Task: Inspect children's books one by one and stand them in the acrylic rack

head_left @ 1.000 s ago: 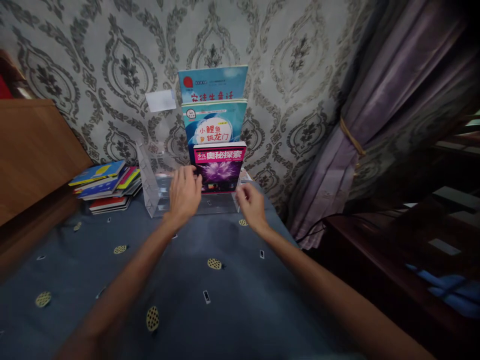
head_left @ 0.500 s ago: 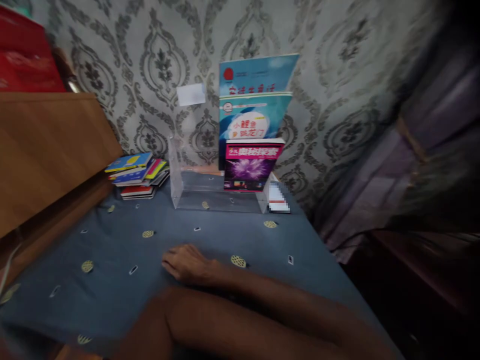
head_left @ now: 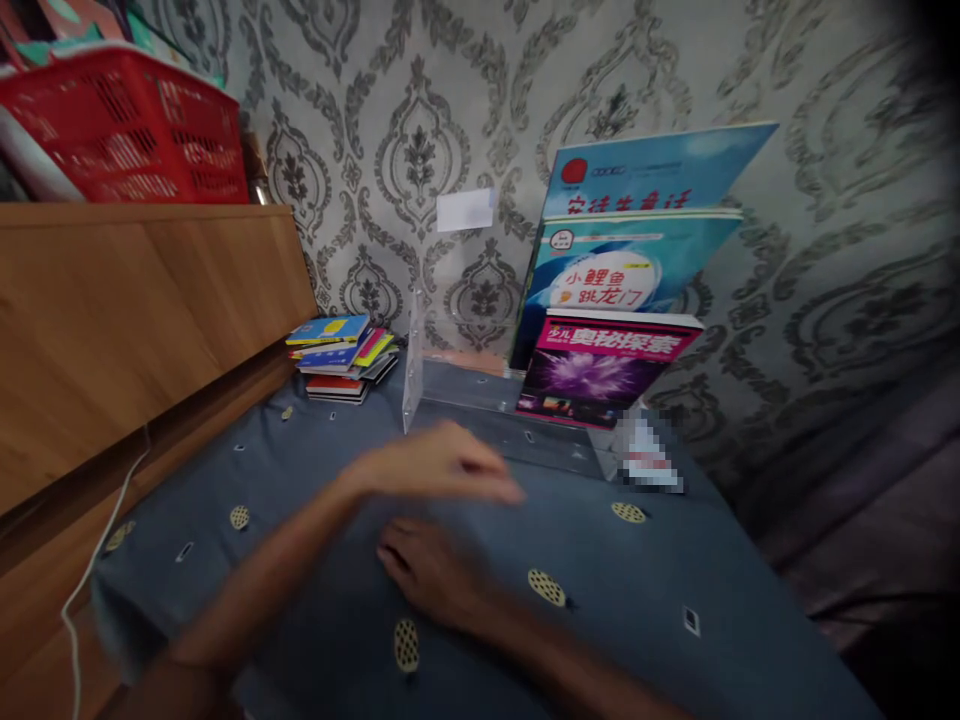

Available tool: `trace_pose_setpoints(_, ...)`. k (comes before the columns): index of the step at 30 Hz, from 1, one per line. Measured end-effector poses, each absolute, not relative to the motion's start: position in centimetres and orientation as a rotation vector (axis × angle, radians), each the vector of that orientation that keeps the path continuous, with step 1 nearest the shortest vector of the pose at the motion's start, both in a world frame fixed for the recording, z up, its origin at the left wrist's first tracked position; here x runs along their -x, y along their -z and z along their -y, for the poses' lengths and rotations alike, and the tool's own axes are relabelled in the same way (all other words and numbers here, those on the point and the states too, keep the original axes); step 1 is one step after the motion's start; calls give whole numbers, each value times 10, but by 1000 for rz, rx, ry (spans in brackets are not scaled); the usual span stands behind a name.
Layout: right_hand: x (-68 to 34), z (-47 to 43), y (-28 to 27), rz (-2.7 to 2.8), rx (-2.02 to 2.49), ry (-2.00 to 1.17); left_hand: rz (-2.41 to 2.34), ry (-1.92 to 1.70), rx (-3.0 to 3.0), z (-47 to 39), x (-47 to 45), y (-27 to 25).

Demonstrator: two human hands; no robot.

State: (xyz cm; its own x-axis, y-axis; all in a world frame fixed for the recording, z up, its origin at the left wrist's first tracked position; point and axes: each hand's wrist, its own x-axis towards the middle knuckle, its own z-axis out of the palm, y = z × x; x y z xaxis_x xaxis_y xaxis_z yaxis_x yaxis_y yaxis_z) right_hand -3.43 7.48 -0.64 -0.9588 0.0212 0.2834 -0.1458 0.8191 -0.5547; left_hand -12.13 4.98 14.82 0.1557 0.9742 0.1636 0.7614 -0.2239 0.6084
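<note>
My left hand [head_left: 442, 463] reaches in from the lower left and hovers just in front of the clear acrylic book stand [head_left: 517, 450]. Its fingers point right, slightly bent and apart from the thumb, with nothing between them. Below it, my right hand [head_left: 424, 570] lies on the dark blue-grey cloth [head_left: 315, 560], its fingers curled in and no object showing in them. Three books lean in steps at the stand's right side: a tall blue book [head_left: 645, 165], a teal book [head_left: 615, 280] and, in front, a magenta and purple book [head_left: 592, 370]. The stand's left part holds no book.
A pile of several thin books [head_left: 337, 360] lies left of the stand. A wooden cabinet [head_left: 150, 290] with a red plastic basket [head_left: 150, 130] on top borders the left. Patterned wallpaper [head_left: 420, 150] rises behind; a dark curtain [head_left: 847, 480] hangs at the right.
My left hand has come into clear view above my right hand, near the stand. The whole view has shifted, so the stand and books appear further right and nearer.
</note>
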Motion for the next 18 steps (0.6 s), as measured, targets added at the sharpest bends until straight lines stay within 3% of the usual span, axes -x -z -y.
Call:
trace_pose_setpoints(2, 34, -74, 1, 2754, -41, -909, -2097, -872, -1809, -43, 197, -160)
trace_pose_setpoints(5, 35, -74, -4, 2759, 6, -1030, -2945, -694, -1285, -43, 291, -160)
trace_pose_setpoints(10, 34, -76, -6, 2766, 51, -1061, -3203, -505, -1018, -68, 368, -140)
trace_pose_setpoints(18, 32, -79, -5, 2760, 34, -1108, -3228, -253, -1036, -117, 412, -123)
